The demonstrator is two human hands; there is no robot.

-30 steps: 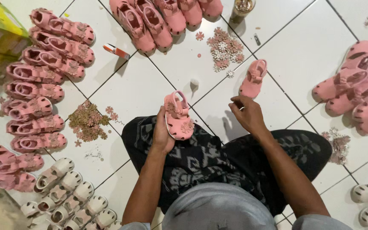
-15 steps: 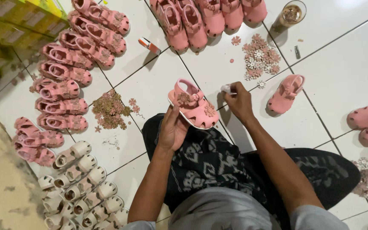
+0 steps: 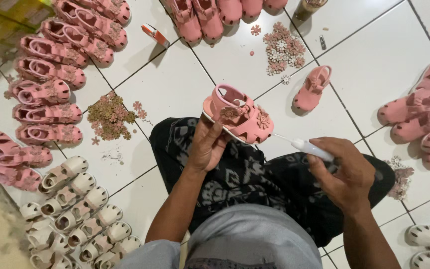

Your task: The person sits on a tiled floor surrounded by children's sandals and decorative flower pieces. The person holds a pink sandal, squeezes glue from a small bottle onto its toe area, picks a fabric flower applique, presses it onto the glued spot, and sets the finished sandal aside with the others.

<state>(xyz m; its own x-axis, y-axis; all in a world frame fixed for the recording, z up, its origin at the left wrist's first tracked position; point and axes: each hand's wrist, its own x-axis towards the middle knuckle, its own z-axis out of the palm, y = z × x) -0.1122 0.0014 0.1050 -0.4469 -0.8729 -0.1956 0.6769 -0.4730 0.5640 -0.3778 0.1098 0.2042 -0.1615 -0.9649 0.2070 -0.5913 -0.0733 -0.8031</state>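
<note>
Since the earlier frame, the right hand (image 3: 344, 174) has come away from the sandal (image 3: 239, 115) and now holds a small white tube (image 3: 310, 148), and the sandal is lifted a little higher and turned, with its flowers facing the camera.

At far left, rows of pink sandals (image 3: 46, 94) lie on the tiled floor (image 3: 175, 84), with white sandals (image 3: 75, 199) below them. Near them sits a pile of dull pink flowers (image 3: 108, 115).

The left hand (image 3: 207, 144) holds the sandal from below; its fingers are curled under the sole and the thumb presses on the near edge. The sandal is in the air above the dark patterned cloth on the lap (image 3: 255, 179), and two flower pieces already sit on its front strap.

The right hand is closed around the tube, fingers pressed together on its body, and the thin tip points toward the sandal toe. Tip and sandal are near, but I cannot tell if they touch.

Further right, a single sandal (image 3: 313, 88) lies on the floor beside a heap of pale flowers (image 3: 282, 48), and more pink sandals (image 3: 419, 109) lie at the right edge.

What can go wrong, in my judgement: too strong a squeeze may send too much out of the tube, onto the strap, the fingers or the lap. The sandal rests only on fingertips, so a push from the tip may tilt it and smear a flower out of place.
</note>
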